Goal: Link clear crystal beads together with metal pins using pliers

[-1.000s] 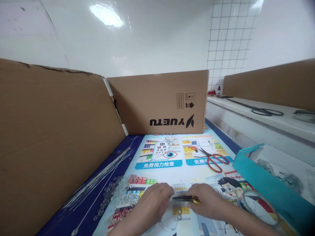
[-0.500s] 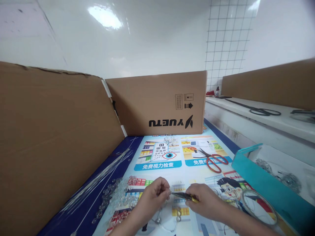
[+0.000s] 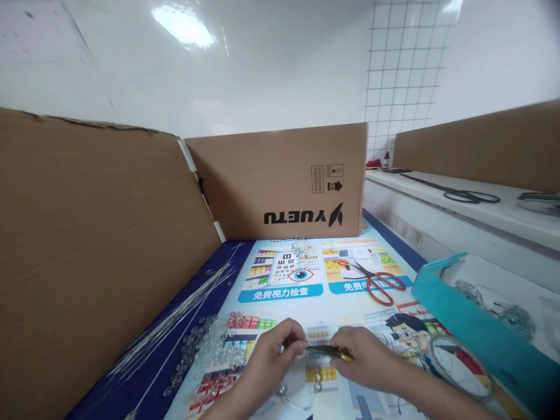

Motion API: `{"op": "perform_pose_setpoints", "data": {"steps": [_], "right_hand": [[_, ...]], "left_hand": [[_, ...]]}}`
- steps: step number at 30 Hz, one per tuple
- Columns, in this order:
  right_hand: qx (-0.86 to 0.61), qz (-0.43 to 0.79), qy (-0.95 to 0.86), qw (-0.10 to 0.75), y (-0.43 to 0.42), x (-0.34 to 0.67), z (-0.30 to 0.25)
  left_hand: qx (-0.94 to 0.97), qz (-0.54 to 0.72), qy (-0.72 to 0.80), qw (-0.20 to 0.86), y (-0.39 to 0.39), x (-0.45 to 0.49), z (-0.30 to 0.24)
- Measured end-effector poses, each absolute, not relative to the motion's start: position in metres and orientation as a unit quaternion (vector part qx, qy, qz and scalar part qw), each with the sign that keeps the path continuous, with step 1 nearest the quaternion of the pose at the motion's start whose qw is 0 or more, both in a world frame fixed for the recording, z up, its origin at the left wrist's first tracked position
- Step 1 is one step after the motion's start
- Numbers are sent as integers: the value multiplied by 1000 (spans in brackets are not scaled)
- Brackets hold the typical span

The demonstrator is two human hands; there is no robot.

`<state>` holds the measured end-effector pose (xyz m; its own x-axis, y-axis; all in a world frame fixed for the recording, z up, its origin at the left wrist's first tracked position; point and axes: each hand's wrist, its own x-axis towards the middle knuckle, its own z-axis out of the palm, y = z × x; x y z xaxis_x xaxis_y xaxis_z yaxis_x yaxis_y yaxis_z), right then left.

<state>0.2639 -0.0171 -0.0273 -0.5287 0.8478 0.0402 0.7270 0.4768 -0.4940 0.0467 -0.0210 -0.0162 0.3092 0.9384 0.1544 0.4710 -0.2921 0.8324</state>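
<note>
In front of me, my left hand (image 3: 280, 350) is closed in a pinch, thumb against forefinger, on the thin end of a beaded wire. Below my hands the wire curves in a loop, with a few round clear beads (image 3: 317, 379) strung on it. Yellow-handled pliers (image 3: 326, 350) are gripped in my right hand (image 3: 361, 356). Their dark jaws point left and meet my left fingertips. Just what lies between the jaws is too small to make out.
Loose clear beads (image 3: 223, 347) and a bundle of straight wires (image 3: 175, 324) lie to the left. Red-handled scissors (image 3: 380, 284) rest beyond my right hand. A wire coil (image 3: 461, 367) and a teal box (image 3: 476, 332) stand right. Cardboard panels (image 3: 280, 186) border the table.
Both hands stay nearly in place, pliers still at my left fingertips. My left hand has shifted very slightly right and down. The camera view has moved a little.
</note>
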Motion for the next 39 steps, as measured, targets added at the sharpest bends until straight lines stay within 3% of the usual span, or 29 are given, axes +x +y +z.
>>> {"op": "perform_pose_setpoints", "data": {"steps": [17,39], "right_hand": [[-456,25,-889,41,-8,279,-13],[-399,-25,-916,26,-9,280,-9]], "left_hand": [[853,160,450,210,-22,38,-14],[855,153,455,195,-21,41,-22]]}}
